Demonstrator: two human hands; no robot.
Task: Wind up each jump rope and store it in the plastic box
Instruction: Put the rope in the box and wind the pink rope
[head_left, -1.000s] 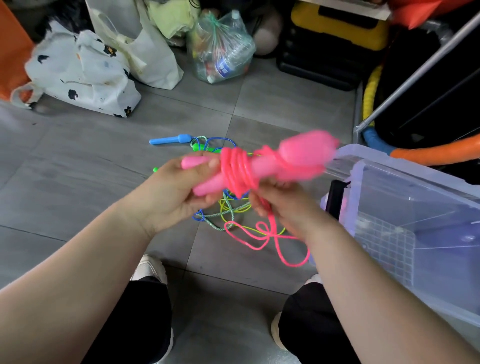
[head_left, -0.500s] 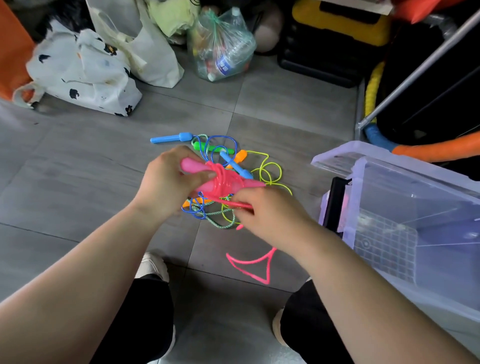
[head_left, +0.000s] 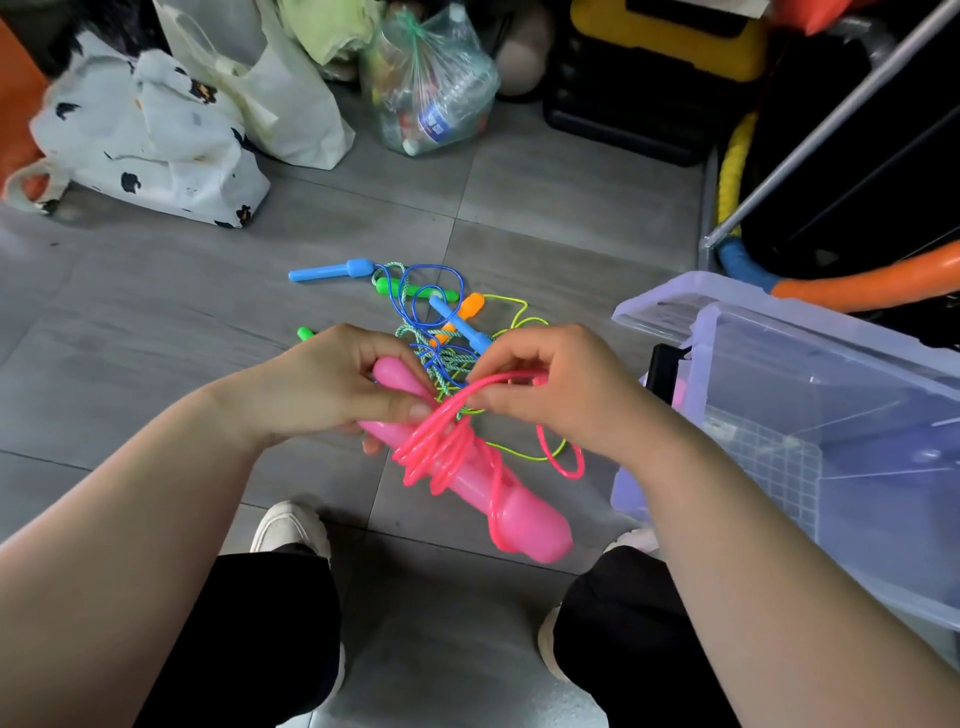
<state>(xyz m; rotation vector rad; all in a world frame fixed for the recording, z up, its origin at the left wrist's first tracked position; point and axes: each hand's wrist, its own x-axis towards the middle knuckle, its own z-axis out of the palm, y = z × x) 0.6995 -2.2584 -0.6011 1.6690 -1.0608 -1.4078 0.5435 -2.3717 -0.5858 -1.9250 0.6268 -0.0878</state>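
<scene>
The grey tiled floor (head_left: 156, 322) carries a tangle of jump ropes (head_left: 431, 317) with blue, green and orange handles near its middle, a clear plastic box (head_left: 779, 332) at the right edge, and a spotted cloth bag (head_left: 150, 140) and a knotted clear bag (head_left: 431, 88) at the far edge.

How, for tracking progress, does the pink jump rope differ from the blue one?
The left hand and right hand hold the pink jump rope; the blue jump rope lies on the floor. Pink's cord wraps its handles; blue's lies loose, tangled. Neither is in the plastic box.
</scene>
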